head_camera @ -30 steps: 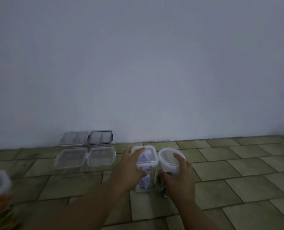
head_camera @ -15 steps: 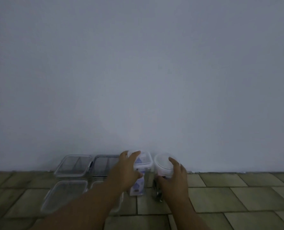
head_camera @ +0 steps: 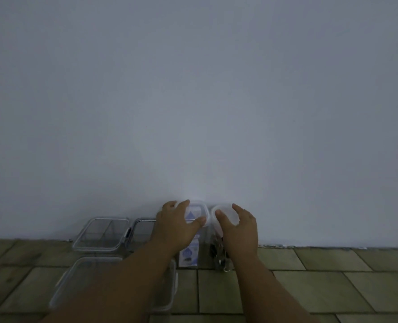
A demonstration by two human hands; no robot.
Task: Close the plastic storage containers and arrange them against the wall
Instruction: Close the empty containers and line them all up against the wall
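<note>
With the tall square clear plastic container [head_camera: 194,231] gripped by the left hand [head_camera: 175,226] and the round white-lidded one [head_camera: 222,220] (at 3 o'clock, nearly touching) by the right hand [head_camera: 238,226], either could be toppled if released unevenly against the pale wall [head_camera: 193,101].

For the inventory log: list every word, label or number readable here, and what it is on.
No text can be read.
Square tall container under the left hand: blue-and-white label, print too blurred to read.
Round tall container under the right hand: no label seen.
</note>
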